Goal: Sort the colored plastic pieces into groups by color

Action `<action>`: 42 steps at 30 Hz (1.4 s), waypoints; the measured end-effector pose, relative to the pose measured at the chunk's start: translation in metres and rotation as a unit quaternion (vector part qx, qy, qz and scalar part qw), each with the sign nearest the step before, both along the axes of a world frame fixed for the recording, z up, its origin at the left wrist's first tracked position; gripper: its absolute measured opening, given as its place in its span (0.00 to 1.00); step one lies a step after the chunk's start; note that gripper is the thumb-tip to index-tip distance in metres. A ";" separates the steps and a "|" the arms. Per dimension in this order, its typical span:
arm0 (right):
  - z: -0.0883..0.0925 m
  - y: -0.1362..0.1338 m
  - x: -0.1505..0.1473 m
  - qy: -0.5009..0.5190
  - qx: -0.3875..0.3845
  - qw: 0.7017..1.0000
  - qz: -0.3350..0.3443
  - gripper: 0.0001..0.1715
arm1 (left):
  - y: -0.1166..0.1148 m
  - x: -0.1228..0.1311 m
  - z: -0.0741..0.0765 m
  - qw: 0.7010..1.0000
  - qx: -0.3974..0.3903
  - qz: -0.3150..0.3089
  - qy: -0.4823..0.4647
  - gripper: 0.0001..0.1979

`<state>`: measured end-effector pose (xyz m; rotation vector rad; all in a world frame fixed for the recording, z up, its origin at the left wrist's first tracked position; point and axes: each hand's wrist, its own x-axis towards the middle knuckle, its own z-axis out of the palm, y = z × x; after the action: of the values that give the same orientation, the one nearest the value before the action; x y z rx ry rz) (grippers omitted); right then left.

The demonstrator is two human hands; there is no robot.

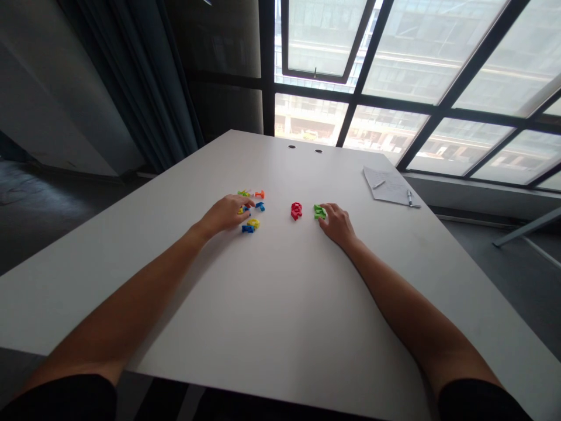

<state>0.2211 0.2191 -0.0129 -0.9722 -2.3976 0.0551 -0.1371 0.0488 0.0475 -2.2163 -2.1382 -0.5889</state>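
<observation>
My left hand (226, 213) is over a loose group of small plastic pieces, its thumb and fingers apart. A blue piece (246, 209) shows partly between them, with a bit of yellow beside it. Around this hand are a yellow-green piece (243, 193), an orange piece (260, 194), another blue piece (260, 206), a yellow piece (253, 223) and a darker blue piece (248, 229). My right hand (338, 223) has its thumb and fingers closed at the right side of green plastic pieces (319, 211). Red plastic pieces (296, 211) sit clustered between both hands.
Everything rests on a white table (272, 304). A sheet of paper (388, 190) with a white pen (378, 185) and a darker pen (409, 197) lies at the right edge. Two round cable holes are at the far end, near the windows (324, 35).
</observation>
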 end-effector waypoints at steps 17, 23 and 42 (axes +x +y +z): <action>0.020 -0.056 -0.055 -0.021 0.035 0.990 0.139 0.21 | 0.002 -0.004 -0.012 0.999 -0.045 0.005 -0.017 0.25; 0.024 -0.069 -0.120 -0.097 0.035 0.979 0.174 0.25 | 0.002 -0.006 -0.015 0.998 -0.024 0.002 -0.055 0.23; 0.033 -0.084 -0.112 -0.157 -0.029 0.970 0.186 0.18 | -0.003 0.009 -0.003 0.997 0.024 -0.051 -0.046 0.25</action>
<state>0.1089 0.1349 0.0198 -0.5744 -2.8593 0.1176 -0.1282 0.0462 0.0442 -2.3289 -2.0367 -0.7520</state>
